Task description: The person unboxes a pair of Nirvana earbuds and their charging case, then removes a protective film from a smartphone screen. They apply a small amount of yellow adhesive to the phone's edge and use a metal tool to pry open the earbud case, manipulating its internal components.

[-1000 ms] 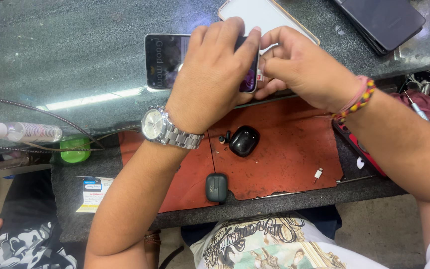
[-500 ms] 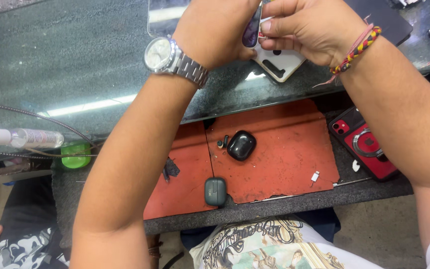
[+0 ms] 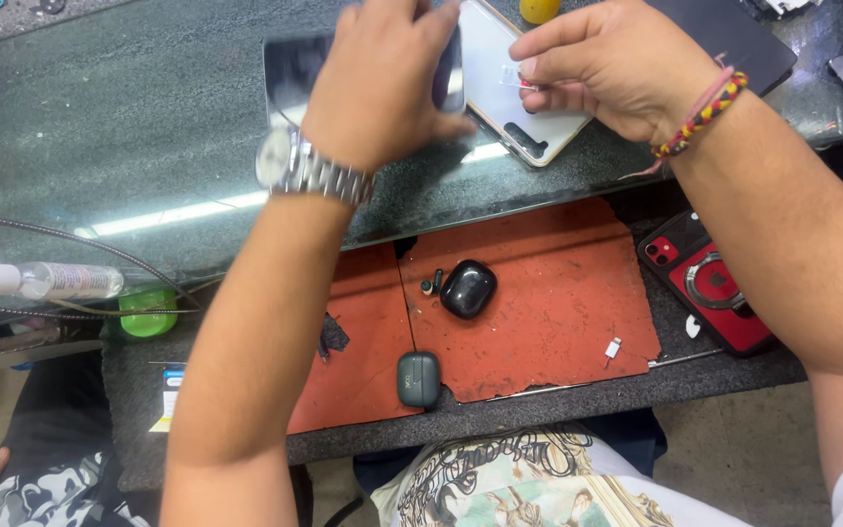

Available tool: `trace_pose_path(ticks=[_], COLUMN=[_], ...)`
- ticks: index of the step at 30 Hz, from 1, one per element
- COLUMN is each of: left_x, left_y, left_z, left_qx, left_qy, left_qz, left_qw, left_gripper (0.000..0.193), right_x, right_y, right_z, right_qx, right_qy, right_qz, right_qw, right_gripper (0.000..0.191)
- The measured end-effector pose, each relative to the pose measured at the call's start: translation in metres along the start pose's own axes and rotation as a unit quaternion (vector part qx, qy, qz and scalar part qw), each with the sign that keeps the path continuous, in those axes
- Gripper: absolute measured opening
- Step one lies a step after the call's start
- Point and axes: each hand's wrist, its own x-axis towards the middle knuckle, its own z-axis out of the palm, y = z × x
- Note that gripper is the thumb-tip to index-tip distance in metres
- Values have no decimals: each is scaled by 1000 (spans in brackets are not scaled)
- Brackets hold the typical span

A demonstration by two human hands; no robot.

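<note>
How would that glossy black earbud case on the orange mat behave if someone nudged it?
The black earbud case looks smooth and rounded, so it would probably slide or spin rather than tip. It seems small and likely light. The worn orange mat under it looks matte, which may slow it.

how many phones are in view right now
3: a dark phone under the left hand, a white phone face down below the right hand, a red phone by the right forearm. Others may be hidden.
</note>
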Motion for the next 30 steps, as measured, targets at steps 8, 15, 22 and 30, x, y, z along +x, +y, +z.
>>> trace_pose_path(ticks=[8,15,22,30], left_x=[-45,-59,-126,-174], left_y=[19,30,84,114], left_z=[25,25,-24,-24], left_qx=[-114,-89,-417,-653], left_qy=[-46,39,24,113], left_qz=[-29,-26,-374,-502], left_qw=[992,995,828,556], left_gripper=[105,104,49,35], right_x=[-22,-46,-68,-79], right_y=[-12,3,23,40], right_z=[9,35,58,110], right_qx=[34,16,2,-71], right_qy=[-22,-51,-73,-119], right_qz=[-3,25,98,165], right_qw=[999,998,993,977], right_gripper=[29,36,39,41])
